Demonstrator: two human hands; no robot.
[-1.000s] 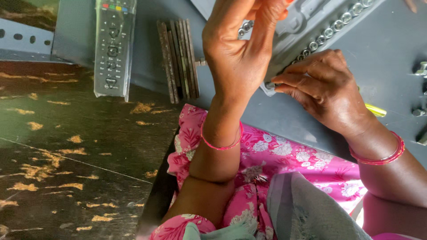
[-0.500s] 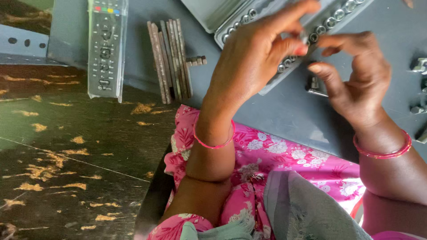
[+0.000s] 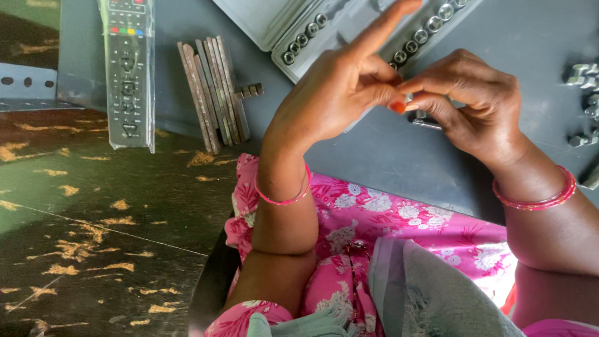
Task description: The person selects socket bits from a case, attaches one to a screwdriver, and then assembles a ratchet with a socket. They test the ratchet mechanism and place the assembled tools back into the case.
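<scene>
While both hands meet above the grey bench (image 3: pixel 387 156), the left hand (image 3: pixel 331 100) and right hand (image 3: pixel 480 106) pinch one small metal piece (image 3: pixel 409 98) between fingertips — a narrow grip on each side, just in front of the socket case (image 3: pixel 349 31). Best, I judge, to hold it low over the bench — a dropped piece could roll among the loose sockets (image 3: pixel 583 75).
</scene>
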